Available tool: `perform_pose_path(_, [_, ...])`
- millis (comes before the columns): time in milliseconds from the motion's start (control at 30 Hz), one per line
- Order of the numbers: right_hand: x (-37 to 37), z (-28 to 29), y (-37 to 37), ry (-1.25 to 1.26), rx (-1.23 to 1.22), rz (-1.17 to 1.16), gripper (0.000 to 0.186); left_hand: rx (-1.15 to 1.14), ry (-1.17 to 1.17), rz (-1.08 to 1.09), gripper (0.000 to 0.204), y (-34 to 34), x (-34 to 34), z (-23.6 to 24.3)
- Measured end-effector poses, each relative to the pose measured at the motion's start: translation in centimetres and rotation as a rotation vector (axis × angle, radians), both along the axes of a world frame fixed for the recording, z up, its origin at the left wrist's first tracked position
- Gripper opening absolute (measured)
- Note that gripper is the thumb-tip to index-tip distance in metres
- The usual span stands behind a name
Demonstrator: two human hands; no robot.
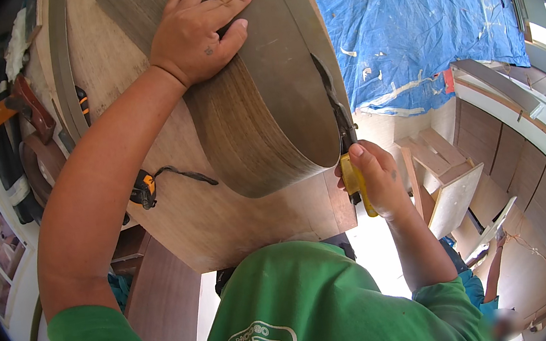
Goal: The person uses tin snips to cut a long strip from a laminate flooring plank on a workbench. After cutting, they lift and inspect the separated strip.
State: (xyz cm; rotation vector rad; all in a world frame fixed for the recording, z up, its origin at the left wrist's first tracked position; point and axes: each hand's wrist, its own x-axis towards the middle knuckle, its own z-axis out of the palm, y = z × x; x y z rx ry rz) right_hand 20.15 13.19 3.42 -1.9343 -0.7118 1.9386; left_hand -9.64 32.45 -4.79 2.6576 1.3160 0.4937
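Both hands are on the work: the left hand [200,34], toward eleven o'clock, lies open with spread fingers on a curled wood-grain sheet [235,134], while the right hand [377,182], just past three, is closed around the yellow handles of a pair of metal snips [348,136]. Their dark blades point toward one o'clock, along the sheet's right-hand edge; whether they are parted cannot be told. The sheet sits from twelve o'clock down to the middle, bent over in a loop, its brown grained face outward and its plain grey-brown face inside. Under it is a pale wooden table [240,235]. At nine o'clock, a black-and-orange tape measure [146,188] lies near a dark cord [184,174]. Beyond the table, a blue tarp [405,27] spreads between one and two, and another person in teal [485,288] shows at four.
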Motion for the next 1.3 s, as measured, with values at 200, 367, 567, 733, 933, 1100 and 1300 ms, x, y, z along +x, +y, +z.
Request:
perform_pose_path(200, [0.2,0.1,0.2,-0.009,-0.006,0.030,0.051,-0.007,-0.021,-0.001,0.042,0.1,0.0,-0.1])
perform_pose_path(367, [0.0,0.2,0.1,-0.013,-0.009,0.019,0.052,0.000,-0.017,-0.001,0.042,0.0,0.0,0.0])
perform_pose_path(567, [-0.4,0.4,1.2,0.004,-0.002,-0.018,0.052,0.001,-0.017,-0.001,0.042,0.0,0.1,0.1])
perform_pose_path(733, [-0.2,0.5,1.3,-0.016,-0.028,0.035,0.050,-0.004,-0.028,-0.010,0.042,0.0,0.0,0.2])
perform_pose_path(933, [-0.3,0.4,1.5,-0.024,0.002,0.026,0.050,-0.006,-0.041,-0.012,0.042,0.1,0.0,0.1])
perform_pose_path(1100, [-0.8,0.9,2.5,-0.014,-0.003,0.003,0.050,-0.001,-0.028,-0.013,0.041,0.0,0.0,0.2])
perform_pose_path(1300, [-0.5,0.9,2.5,-0.016,-0.012,0.047,0.051,0.006,-0.022,-0.006,0.042,0.0,0.0,0.1])
